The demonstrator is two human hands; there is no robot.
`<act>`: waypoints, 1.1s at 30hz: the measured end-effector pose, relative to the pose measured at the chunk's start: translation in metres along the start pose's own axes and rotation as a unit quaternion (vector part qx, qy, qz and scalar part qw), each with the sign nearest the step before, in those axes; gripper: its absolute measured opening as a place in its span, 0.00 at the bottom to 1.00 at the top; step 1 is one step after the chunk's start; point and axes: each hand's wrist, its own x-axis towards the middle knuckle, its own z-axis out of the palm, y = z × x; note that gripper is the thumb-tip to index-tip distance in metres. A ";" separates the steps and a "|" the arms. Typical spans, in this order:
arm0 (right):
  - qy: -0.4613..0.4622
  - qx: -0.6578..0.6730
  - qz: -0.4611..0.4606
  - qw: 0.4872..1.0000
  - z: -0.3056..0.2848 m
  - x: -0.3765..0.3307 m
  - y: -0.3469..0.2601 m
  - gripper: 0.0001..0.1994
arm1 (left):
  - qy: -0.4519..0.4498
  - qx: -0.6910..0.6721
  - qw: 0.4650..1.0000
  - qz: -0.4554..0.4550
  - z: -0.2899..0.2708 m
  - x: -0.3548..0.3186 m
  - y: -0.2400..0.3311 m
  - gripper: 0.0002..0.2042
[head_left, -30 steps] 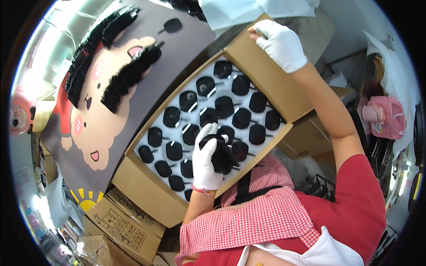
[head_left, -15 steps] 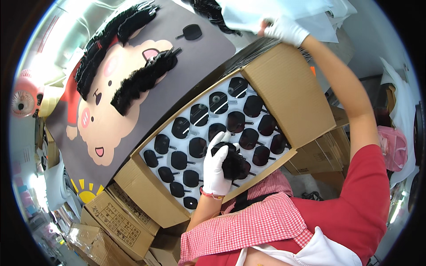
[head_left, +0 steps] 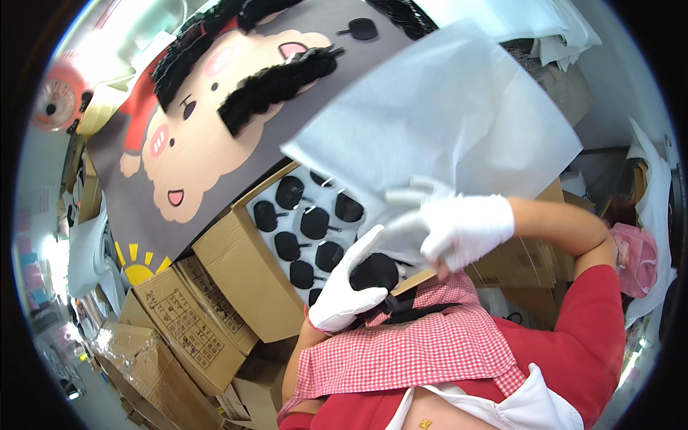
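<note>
My left hand [head_left: 345, 290], in a white glove, curves its fingers around black paddle-shaped pieces [head_left: 376, 272] at the near edge of an open cardboard box. How many pieces it holds is hidden. Over the box's right part, my white-gloved right hand [head_left: 462, 226] is blurred, its fingers stretched out and apart. Beneath and beyond it, a thin translucent white sheet [head_left: 437, 115] slants across the box. Left of the sheet, rows of glossy black paddle-shaped pieces with short handles [head_left: 315, 223] lie on a white layer in the box. The sheet covers the rest.
On the far side, a grey mat [head_left: 269, 154] with a cartoon print carries long rows of stacked black pieces [head_left: 276, 86] and one loose black piece [head_left: 362, 29]. Box flaps [head_left: 251, 276] stick out at the left. More white sheets [head_left: 566, 36] lie at the far right.
My right hand has come from the far right back over the box, and a white sheet now spreads across much of it. My left hand has moved slightly nearer with its black pieces.
</note>
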 end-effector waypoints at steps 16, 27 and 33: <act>0.120 -0.315 0.241 0.910 0.105 0.053 0.045 0.41 | 0.323 -0.129 0.934 0.083 -0.057 -0.133 -0.010 0.27; 0.295 0.113 0.233 0.920 0.124 0.118 -0.063 0.17 | 0.240 -0.252 0.915 0.203 -0.024 -0.052 -0.022 0.21; 0.287 0.116 0.335 0.890 0.119 0.122 -0.049 0.11 | 0.268 -0.190 0.928 0.178 -0.035 -0.030 -0.021 0.19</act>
